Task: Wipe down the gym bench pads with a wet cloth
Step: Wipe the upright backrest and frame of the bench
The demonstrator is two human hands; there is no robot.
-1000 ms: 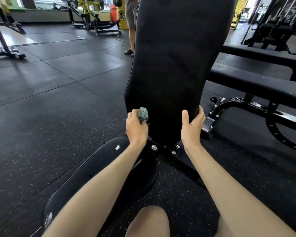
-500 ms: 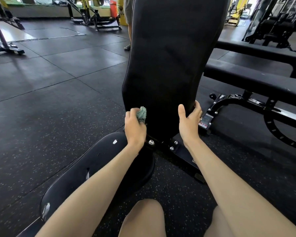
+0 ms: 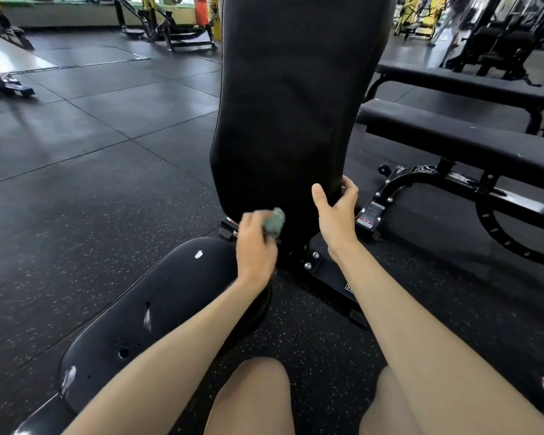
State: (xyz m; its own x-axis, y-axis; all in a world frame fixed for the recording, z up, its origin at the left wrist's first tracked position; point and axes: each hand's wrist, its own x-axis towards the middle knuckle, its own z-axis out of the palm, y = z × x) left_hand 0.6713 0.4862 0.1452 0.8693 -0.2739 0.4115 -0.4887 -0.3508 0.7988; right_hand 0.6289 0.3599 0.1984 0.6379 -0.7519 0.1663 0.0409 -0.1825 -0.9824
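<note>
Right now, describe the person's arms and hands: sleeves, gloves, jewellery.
The left forearm and right forearm are bare, no sleeve in view. The left hand and right hand wear no gloves, watch or visible rings; the left hand is motion-blurred.

Both forearms bare, stretched forward, roughly parallel. Left hand (image 3: 255,246) blurred, back of hand up, fingers curled round a green cloth (image 3: 274,221). Right hand (image 3: 336,211) upright, thumb raised, fingers hooked over the edge of the back pad (image 3: 296,105). Bare knees below.
</note>
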